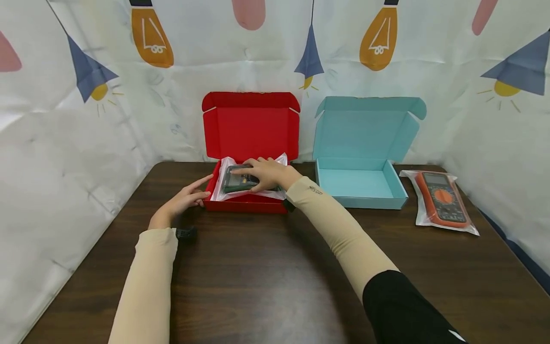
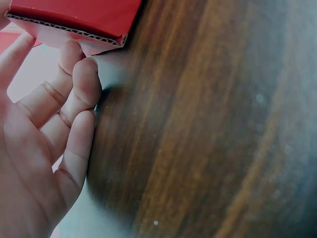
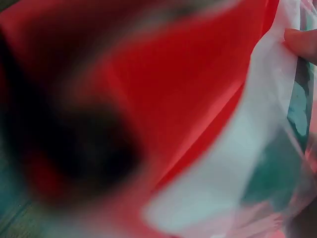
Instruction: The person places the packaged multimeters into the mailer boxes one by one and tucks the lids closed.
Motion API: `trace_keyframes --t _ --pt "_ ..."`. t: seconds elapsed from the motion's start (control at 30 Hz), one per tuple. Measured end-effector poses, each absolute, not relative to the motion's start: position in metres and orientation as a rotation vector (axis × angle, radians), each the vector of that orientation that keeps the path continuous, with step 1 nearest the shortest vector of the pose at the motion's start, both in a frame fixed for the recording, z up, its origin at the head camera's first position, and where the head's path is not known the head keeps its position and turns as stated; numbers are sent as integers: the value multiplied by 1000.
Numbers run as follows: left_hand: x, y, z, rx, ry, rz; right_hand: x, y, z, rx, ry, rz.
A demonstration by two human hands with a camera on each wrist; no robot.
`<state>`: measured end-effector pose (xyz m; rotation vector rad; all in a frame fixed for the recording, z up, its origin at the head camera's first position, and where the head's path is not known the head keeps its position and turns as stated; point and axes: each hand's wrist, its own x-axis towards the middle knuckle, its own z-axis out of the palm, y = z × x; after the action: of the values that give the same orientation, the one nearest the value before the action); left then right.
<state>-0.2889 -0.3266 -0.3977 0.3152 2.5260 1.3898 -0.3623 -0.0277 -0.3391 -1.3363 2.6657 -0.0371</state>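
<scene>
A green-edged multimeter (image 1: 235, 181) in a clear plastic bag (image 1: 218, 191) lies in the opening of the red box (image 1: 245, 206). My right hand (image 1: 268, 173) grips the bagged meter from above, thumb at its near side and fingers across its far side. In the right wrist view, a fingertip (image 3: 299, 42) presses the plastic, and much of that view is blurred. My left hand (image 1: 185, 200) touches the red box's left side with extended fingers. In the left wrist view, the left hand's fingers (image 2: 84, 84) are slightly bent beside the box's cardboard edge (image 2: 69, 27).
A light blue box (image 1: 363, 203) stands with its lid up, right of the red box. Farther right, an orange multimeter (image 1: 442, 198) lies in a clear bag on the dark wooden table (image 1: 258, 267). A patterned white cloth (image 1: 266, 62) hangs behind.
</scene>
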Motion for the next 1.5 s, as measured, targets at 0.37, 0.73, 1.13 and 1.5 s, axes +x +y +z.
trace_keyframes --t 0.37,0.73,1.13,1.5 --pt "-288 -324 -397 304 2527 1380 -362 -30 -350 -1334 2649 -53" --pt "-286 -325 -395 277 2535 1386 -365 -30 -362 -1273 2622 -135" --pt "-281 -321 -395 257 2524 1401 -362 -26 -370 -1275 2618 -173" --pt "-281 -321 -397 264 2511 1439 -363 -27 -373 -1282 2635 -145"
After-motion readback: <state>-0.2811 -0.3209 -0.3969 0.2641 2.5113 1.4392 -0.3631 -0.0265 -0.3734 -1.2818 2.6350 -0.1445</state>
